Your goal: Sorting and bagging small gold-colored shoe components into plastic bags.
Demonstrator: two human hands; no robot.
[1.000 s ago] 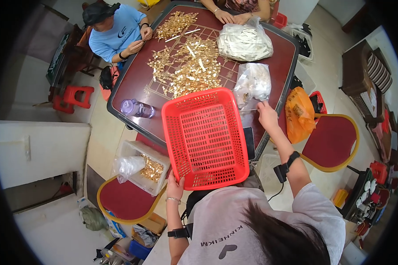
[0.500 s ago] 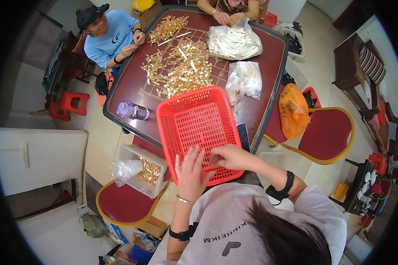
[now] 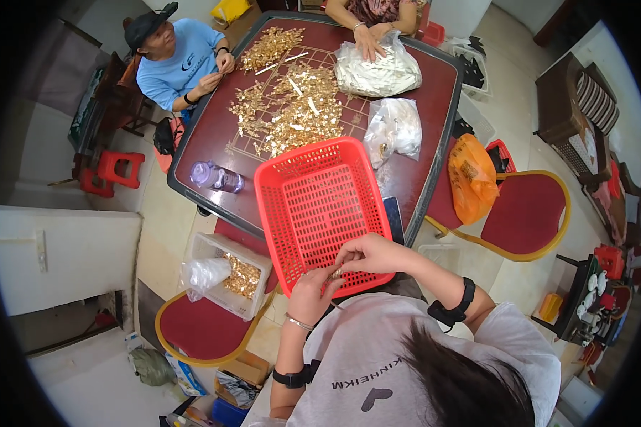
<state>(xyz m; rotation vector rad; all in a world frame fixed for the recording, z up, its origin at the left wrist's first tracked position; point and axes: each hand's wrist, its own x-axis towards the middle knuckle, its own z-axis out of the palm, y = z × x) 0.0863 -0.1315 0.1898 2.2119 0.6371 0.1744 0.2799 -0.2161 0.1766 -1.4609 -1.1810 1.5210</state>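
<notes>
The dark-red, square-cornered table with a black moulded edge (image 3: 434,92) offers a firm, smooth ledge; the rectangular red plastic basket (image 3: 324,206), slotted across its base and flared at the rim, lies between it and the person's lap, and is best kept braced and level. The lumpy clear plastic bag of white strips (image 3: 377,82) bulges beyond. The loose heap of glittering gold flakes (image 3: 303,114) looks thin, crinkled and light, apt to scatter if bumped.

The right hand (image 3: 370,254) and left hand (image 3: 308,297) meet above the basket's near end, a sensible place to catch a slip. The right fingers narrow on a small pale piece (image 3: 336,273), its shape too hidden to tell; the left ones curl close, though whether they grip it cannot be told. Light, opposed fingertip pressure would suit it.
</notes>
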